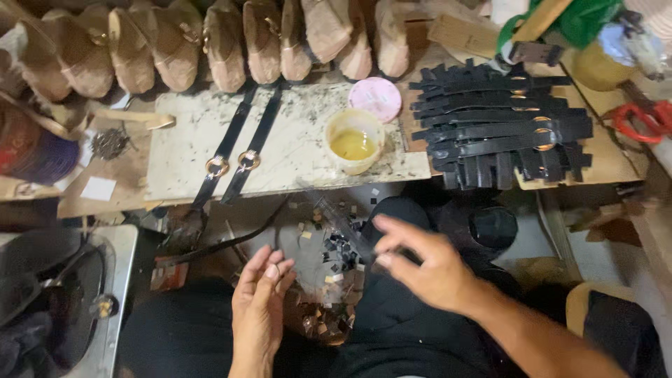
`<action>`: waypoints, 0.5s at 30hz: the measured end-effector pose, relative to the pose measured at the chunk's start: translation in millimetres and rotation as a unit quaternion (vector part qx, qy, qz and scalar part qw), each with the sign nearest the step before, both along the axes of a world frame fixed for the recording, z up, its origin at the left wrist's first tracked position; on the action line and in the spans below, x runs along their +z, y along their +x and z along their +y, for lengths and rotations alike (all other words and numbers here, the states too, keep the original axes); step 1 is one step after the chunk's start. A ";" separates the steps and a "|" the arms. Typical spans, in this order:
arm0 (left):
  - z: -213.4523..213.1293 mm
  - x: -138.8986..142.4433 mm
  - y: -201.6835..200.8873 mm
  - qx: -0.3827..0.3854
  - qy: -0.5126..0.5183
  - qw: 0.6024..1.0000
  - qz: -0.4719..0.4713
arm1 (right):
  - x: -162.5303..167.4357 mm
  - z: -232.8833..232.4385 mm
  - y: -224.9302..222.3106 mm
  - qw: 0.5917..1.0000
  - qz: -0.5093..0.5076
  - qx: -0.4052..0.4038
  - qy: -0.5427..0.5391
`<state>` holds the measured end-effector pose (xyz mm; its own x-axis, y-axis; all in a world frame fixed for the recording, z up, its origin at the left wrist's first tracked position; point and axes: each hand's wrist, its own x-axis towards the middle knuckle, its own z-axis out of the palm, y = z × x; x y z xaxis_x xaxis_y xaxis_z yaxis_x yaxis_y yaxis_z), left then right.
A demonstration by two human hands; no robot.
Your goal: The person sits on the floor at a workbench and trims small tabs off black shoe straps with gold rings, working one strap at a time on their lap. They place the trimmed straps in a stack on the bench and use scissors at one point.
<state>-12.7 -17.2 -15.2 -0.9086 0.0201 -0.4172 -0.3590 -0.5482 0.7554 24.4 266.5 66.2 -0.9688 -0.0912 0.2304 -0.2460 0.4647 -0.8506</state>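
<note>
So, going left to right: over at the far left edge there's a dark pan-like thing on a metal surface (115,280), hard to make out. Above it your bench (308,154) has a speckled white slab on top, with two black straps (234,150) lying side by side on it at a slant, each with a gold ring near its lower end. A row of tan shoe uppers (210,42) runs along the back, just behind the slab.

Your left hand (259,308) is low over your lap, fingers loosely together and pointing up, holding nothing as far as I can see. Between your hands sits a pile of small dark and tan scraps (329,266) on your lap.

Up on the slab's right end is a plastic cup of yellow liquid (354,140), with a pink round lid (375,98) just behind it.

Your right hand (420,262) is blurred, fingers spread; a thin dark strip (343,224) seems to be pinched in it, can't tell for sure. Further right, a stack of black straps (500,129) rests on a board, with red scissors (640,119) near the edge.
</note>
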 end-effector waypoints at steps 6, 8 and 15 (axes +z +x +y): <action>3.3 -45.9 8.1 -0.078 -0.085 0.993 -0.038 | 27.5 93.2 -32.4 0.971 -0.070 -0.203 -0.108; 6.0 -54.5 10.1 -0.121 -0.093 0.988 -0.005 | 27.6 127.5 -65.0 0.978 0.033 -0.185 -0.094; 7.9 -62.9 9.8 -0.172 -0.132 0.976 -0.018 | 11.9 185.9 -109.2 0.962 0.049 -0.263 0.055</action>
<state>-2.9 -9.3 -78.1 -0.8519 0.2082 -0.4806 -0.5162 -0.1787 0.8376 -84.9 452.4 78.0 -0.8616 0.3772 0.3396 -0.0280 0.6327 -0.7739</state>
